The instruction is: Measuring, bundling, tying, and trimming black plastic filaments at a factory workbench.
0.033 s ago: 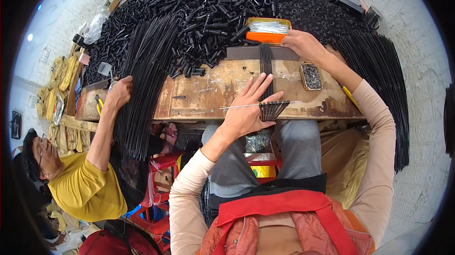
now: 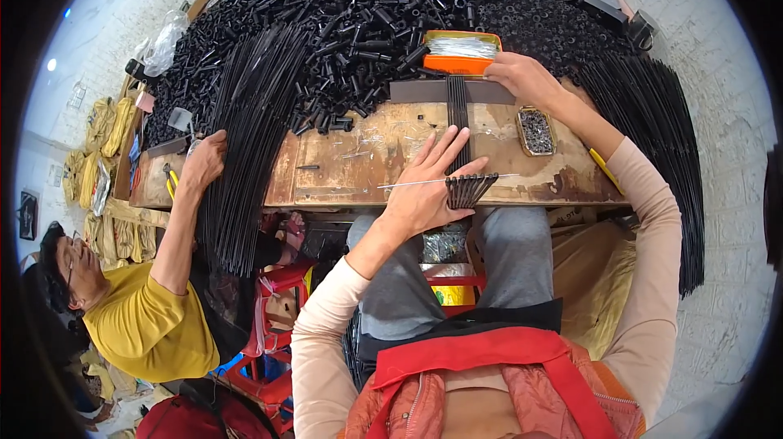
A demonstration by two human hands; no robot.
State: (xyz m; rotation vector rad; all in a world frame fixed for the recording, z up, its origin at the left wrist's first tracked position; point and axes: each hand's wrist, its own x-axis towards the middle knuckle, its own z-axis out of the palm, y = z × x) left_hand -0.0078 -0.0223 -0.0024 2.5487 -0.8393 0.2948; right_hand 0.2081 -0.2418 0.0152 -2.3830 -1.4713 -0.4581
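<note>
A narrow row of thin black rods [image 2: 458,117] runs from a dark grey bar [image 2: 416,91] to the table's near edge. Their near ends fan out there, and a thin silver wire [image 2: 506,175] crosses them. My left hand [image 2: 420,194] lies over the rods with its fingers stretched, partly hiding them. At the right end of the bar, beside an orange box [image 2: 463,64] of fine silver wires, is my right hand [image 2: 522,78]. Its fingers are bent together, and whatever they hold is hidden.
Black tubular parts [image 2: 359,23] heap the far table. Long black rod bundles [image 2: 245,137] lie left and right [image 2: 652,137]. A small tub of metal bits [image 2: 536,130] stands at right. On the left, a person in yellow [image 2: 151,325] has a hand at the rods.
</note>
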